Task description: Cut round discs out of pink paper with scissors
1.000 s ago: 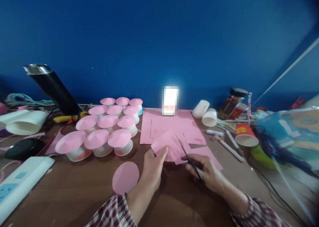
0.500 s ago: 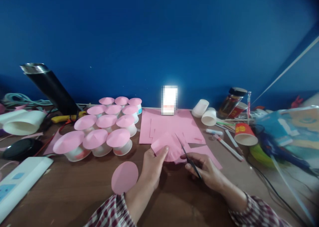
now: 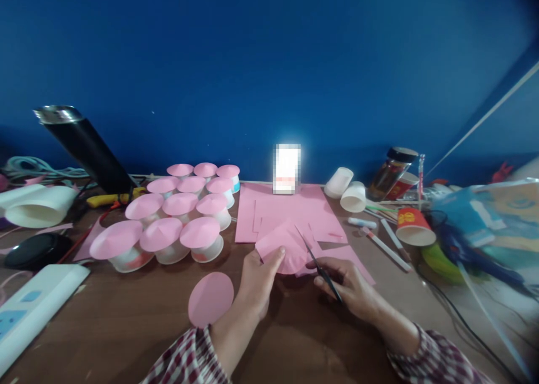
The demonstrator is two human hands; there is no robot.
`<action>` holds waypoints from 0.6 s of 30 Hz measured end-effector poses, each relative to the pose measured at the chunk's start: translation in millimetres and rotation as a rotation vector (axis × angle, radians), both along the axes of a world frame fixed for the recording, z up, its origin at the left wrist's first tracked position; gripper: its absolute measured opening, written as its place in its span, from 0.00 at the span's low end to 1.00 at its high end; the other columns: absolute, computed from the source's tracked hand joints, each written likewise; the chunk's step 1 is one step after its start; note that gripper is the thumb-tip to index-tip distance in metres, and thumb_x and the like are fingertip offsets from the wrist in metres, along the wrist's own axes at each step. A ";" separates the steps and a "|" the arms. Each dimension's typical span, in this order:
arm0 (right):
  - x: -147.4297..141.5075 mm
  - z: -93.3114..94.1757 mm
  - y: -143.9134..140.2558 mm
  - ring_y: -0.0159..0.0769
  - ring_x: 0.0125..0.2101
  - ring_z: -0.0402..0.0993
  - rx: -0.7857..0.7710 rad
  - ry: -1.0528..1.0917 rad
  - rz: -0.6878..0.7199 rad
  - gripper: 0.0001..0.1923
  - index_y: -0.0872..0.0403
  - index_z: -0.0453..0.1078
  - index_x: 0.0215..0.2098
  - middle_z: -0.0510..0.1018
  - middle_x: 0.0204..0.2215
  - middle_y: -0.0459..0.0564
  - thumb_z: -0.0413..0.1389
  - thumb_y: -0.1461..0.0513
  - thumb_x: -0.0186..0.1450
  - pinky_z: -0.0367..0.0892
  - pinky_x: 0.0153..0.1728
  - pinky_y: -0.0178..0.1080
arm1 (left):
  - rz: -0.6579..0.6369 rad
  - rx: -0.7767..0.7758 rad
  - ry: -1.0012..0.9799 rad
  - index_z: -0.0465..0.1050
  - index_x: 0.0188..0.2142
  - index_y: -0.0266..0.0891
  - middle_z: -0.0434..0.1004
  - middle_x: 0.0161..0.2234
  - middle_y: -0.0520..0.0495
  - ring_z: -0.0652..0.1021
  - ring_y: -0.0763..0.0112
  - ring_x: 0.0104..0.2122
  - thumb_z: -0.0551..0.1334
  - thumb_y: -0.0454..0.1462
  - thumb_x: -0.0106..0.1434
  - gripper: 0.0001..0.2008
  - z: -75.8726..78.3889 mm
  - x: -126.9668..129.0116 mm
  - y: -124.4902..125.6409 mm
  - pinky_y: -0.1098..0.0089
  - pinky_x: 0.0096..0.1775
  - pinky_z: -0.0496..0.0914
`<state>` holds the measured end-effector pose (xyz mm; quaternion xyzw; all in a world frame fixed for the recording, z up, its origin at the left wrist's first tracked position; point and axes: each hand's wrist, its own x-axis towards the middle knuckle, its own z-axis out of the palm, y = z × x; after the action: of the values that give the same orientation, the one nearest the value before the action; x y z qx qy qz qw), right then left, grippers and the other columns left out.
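In the middle of the table, my left hand (image 3: 261, 283) pinches a piece of pink paper (image 3: 284, 241), its thumb on top and its other fingers hidden underneath. My right hand (image 3: 345, 283) is closed around dark scissors (image 3: 323, 272). Their long blade points up and away, along the right edge of the held paper. More pink sheets (image 3: 295, 204) lie behind and under that piece. Beside my left wrist, a pink paper circle (image 3: 211, 300) rests flat on the wood. Several paper cups (image 3: 208, 250) with pink cone-shaped paper tops (image 3: 200, 232) stand in rows to the left.
A glowing rectangle (image 3: 287, 169), blurred out, stands at the back. White cups (image 3: 353, 197), a red cup (image 3: 415, 227), pens (image 3: 387, 250) and a lidded jar (image 3: 391, 173) are on the right. Leftward are a black flask (image 3: 86, 148), yellow-handled pliers (image 3: 112, 200) and a power strip (image 3: 37, 311).
Almost everything is as before. The scissors and my right hand have shifted very slightly; my left hand still grips the pink paper.
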<state>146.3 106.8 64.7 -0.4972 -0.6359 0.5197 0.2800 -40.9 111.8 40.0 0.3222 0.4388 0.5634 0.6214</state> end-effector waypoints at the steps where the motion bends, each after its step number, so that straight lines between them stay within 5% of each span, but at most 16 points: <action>1: 0.0 0.1 -0.2 0.26 0.19 0.58 0.001 -0.004 -0.001 0.20 0.61 0.71 0.42 0.64 0.19 0.41 0.59 0.53 0.59 0.59 0.19 0.29 | 0.003 0.001 -0.003 0.75 0.43 0.31 0.79 0.38 0.37 0.77 0.57 0.40 0.64 0.44 0.55 0.20 0.2 0.0 -0.2 0.62 0.42 0.69; 18: -1.0 1.3 -0.8 0.26 0.18 0.60 0.010 -0.010 0.000 0.20 0.61 0.70 0.42 0.65 0.18 0.41 0.58 0.54 0.59 0.58 0.18 0.29 | 0.017 -0.020 -0.016 0.75 0.42 0.31 0.79 0.37 0.36 0.78 0.57 0.39 0.65 0.44 0.55 0.20 1.0 0.5 -0.3 0.63 0.41 0.69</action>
<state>145.3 105.9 66.0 -0.4985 -0.6396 0.5141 0.2795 -40.4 111.4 41.0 0.3076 0.4423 0.5669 0.6232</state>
